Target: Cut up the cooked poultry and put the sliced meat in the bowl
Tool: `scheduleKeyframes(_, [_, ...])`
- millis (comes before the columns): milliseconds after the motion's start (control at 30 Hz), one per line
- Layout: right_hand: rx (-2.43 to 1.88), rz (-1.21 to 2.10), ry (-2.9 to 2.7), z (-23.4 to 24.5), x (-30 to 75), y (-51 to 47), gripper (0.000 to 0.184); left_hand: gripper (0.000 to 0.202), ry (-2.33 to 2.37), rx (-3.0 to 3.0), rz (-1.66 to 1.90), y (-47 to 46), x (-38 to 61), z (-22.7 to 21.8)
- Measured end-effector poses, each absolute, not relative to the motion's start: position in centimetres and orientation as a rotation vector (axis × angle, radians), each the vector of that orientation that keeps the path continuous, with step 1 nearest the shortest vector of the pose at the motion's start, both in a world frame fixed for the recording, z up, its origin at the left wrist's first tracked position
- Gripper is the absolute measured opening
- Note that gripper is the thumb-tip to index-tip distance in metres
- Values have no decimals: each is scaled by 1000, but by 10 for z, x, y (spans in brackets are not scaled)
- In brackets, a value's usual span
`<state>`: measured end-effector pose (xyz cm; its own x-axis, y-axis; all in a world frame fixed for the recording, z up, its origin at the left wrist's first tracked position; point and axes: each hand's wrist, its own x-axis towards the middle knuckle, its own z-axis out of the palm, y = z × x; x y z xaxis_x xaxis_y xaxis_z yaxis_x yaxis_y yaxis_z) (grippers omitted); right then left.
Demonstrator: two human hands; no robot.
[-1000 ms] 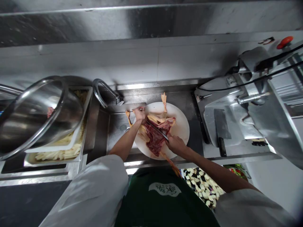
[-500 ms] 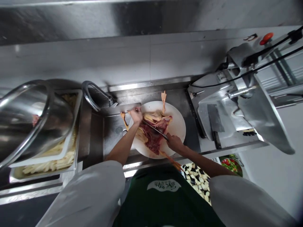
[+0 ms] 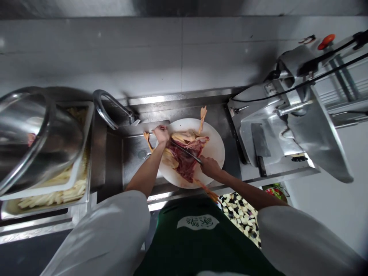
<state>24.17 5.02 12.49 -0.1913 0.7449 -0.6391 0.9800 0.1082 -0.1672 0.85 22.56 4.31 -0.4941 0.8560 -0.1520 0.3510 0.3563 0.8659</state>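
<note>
A plucked raw duck [image 3: 186,163], opened out with its dark red inside facing up, lies on a round white cutting board [image 3: 217,153]. Its yellow webbed feet stick out past the board's edge. My right hand [image 3: 209,166] is closed round the handle of a knife [image 3: 186,152], seen nearly edge-on, its thin blade slanting across the red flesh toward my left hand. At the carcass's upper left end, my left hand [image 3: 161,135] is closed on part of the duck; the fingers partly hide what they grip. The knife's tip is hidden near that hand.
Beneath the board is a steel sink [image 3: 132,153] with a curved faucet [image 3: 107,105]. To the left, a large steel bowl [image 3: 63,142] rests over trays of pale strips [image 3: 54,195]. A slicing machine [image 3: 299,111] and a cleaver [image 3: 261,143] stand right. Cut eggplant [image 3: 241,218] sits below.
The view has tipped down slightly, so things appear a little higher and further left. Both hands keep their grip, and the knife stays across the carcass at much the same slant.
</note>
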Motion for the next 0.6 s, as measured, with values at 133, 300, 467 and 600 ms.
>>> scheduleKeyframes(133, [1698,-811,1947,123,238,50,38,9,1987,1071,1116,225,5,38])
scheduleKeyframes(300, [1695,-812,1998,122,236,52,39,9,2005,1052,1134,225,-5,36])
scheduleKeyframes(467, [1697,-774,2034,115,234,54,37,11,2026,1025,1081,228,-7,35])
scheduleKeyframes(600, [1736,-786,1999,112,229,53,39,11,1977,1058,1140,241,3,43])
